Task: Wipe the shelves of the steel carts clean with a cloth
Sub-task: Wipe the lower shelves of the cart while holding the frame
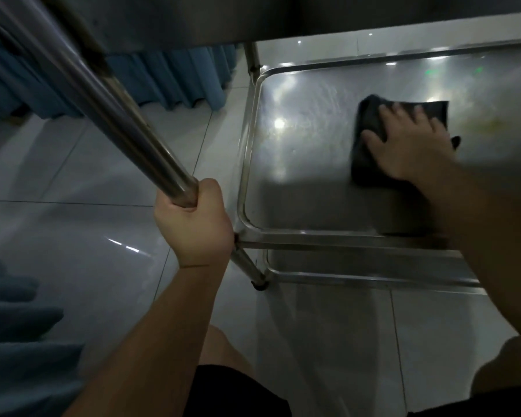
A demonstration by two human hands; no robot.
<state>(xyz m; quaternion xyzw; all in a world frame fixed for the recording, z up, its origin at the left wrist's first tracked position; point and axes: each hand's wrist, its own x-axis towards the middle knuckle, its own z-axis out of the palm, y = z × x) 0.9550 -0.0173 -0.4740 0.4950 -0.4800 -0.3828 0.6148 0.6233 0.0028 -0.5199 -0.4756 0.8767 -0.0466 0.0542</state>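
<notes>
Left hand point(193, 227) clamped round the cart's upright post point(109, 97) to steady it, right hand point(409, 145) spread flat, pressing the dark cloth point(370, 121) under its palm onto the lower shelf point(298, 152).

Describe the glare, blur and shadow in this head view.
Head view: dim overall; bright glare spots on the steel shelf; right hand and dark cloth motion-blurred; left hand on the post sharper; the arm's shadow darkens the shelf's near part.
</notes>
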